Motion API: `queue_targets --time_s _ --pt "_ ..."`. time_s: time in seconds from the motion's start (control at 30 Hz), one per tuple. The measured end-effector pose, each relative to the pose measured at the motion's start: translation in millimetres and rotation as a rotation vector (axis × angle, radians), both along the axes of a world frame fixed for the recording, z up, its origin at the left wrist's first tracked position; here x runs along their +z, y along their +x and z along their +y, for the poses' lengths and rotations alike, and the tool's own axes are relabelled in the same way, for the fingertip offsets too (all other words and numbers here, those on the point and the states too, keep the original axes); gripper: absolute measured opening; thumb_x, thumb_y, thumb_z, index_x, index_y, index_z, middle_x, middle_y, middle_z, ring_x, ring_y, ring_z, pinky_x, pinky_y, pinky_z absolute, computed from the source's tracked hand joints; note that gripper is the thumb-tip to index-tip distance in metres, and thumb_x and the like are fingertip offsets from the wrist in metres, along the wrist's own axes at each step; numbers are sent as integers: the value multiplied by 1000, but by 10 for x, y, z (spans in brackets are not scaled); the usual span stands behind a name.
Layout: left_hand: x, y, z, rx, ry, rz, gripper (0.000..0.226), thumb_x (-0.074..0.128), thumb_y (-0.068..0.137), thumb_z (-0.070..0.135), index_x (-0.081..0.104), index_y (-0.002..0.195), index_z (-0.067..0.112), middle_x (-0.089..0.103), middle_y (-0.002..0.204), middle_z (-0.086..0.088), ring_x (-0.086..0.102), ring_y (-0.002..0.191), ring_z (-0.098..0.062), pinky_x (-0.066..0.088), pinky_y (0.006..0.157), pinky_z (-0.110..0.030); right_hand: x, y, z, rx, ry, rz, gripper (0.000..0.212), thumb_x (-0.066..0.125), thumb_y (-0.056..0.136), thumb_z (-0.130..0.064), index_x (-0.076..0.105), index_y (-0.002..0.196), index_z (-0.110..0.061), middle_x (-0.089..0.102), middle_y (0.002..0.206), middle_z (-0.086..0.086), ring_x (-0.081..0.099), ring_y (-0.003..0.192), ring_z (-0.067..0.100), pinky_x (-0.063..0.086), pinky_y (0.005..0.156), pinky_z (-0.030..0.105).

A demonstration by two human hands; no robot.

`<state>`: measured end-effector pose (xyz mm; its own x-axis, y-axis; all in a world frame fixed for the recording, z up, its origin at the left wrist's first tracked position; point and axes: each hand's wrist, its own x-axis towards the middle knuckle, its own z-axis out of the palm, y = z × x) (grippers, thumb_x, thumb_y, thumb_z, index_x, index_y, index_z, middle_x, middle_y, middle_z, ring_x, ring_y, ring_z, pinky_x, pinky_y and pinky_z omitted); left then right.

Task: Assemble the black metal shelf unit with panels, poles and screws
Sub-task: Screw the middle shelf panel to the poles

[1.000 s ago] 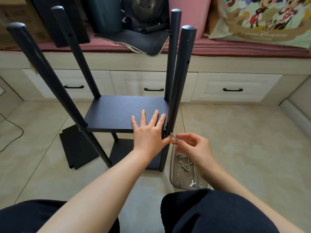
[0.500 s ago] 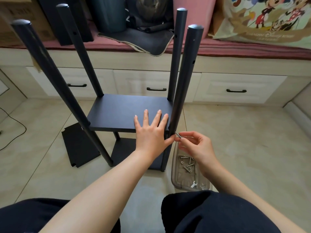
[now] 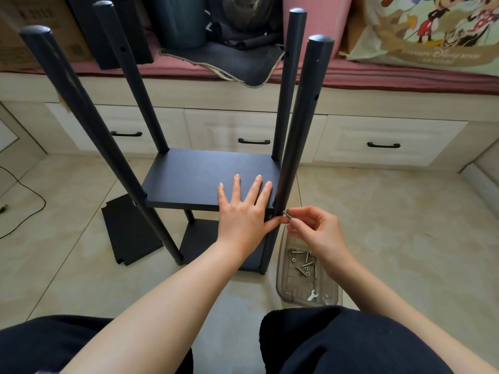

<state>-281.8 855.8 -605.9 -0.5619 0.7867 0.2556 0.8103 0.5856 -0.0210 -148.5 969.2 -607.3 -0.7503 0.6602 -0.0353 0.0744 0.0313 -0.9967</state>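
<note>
Your right hand (image 3: 313, 229) has crept closer, pinching the screw (image 3: 288, 215) with its tip at the near-right pole (image 3: 299, 130), shaft pointing left into it. Your left hand (image 3: 244, 209) lies flat on the shelf panel (image 3: 189, 179), fingers spread.

Beyond the hands, a cartoon-print bag (image 3: 432, 33) sat on a pink cushion (image 3: 378, 79) topping cream drawers (image 3: 388, 141) with black handles. Far left of the hands, a cardboard box (image 3: 35, 28) stood there, and a black cable (image 3: 24, 203) trailed across the tiled floor (image 3: 391, 225).
</note>
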Motion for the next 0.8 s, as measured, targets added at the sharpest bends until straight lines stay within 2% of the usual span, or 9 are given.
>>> queue_targets --time_s 0.2,0.4,0.5,0.6,0.7,0.8 --pt "6 -4 -3 0 -5 -8 90 17 86 77 34 156 23 32 163 -2 25 148 -46 20 115 -68 -5 -20 -10 -6 97 8 21 67 91 -3 71 96 -23 77 89 -5 73 82 13 58 76 24" --pt "-21 -14 -7 0 -21 4 87 23 89 77 31 157 24 30 164 -2 23 149 -45 20 115 -68 33 -3 -5 23 247 -52 20 67 91 -4 69 99 -22 76 93 -2 73 87 10 59 82 31" --pt "-23 -16 -4 1 -16 13 83 32 91 75 34 156 23 34 162 -2 27 148 -46 23 114 -68 71 8 12 44 381 -94 18 67 92 -6 70 102 -20 74 94 -6 70 90 3 56 81 22" --pt "-5 -9 -6 1 -31 4 84 24 89 74 34 156 23 34 162 -3 27 147 -46 23 113 -68 85 -8 0 24 456 -98 14 71 90 -10 69 100 -20 72 91 -12 68 87 -3 54 75 14" --pt "5 -14 -14 9 -37 -8 84 26 90 74 34 156 23 33 162 -3 26 148 -46 22 114 -68 90 -20 10 9 367 -104 12 73 88 -13 69 95 -22 73 89 -9 70 86 2 59 79 25" --pt "18 2 -14 8 -46 -19 81 34 93 73 30 157 23 29 164 -3 22 149 -45 19 115 -66 83 -12 45 12 389 -119 9 72 89 -15 71 93 -23 73 87 -8 70 85 7 60 81 37"
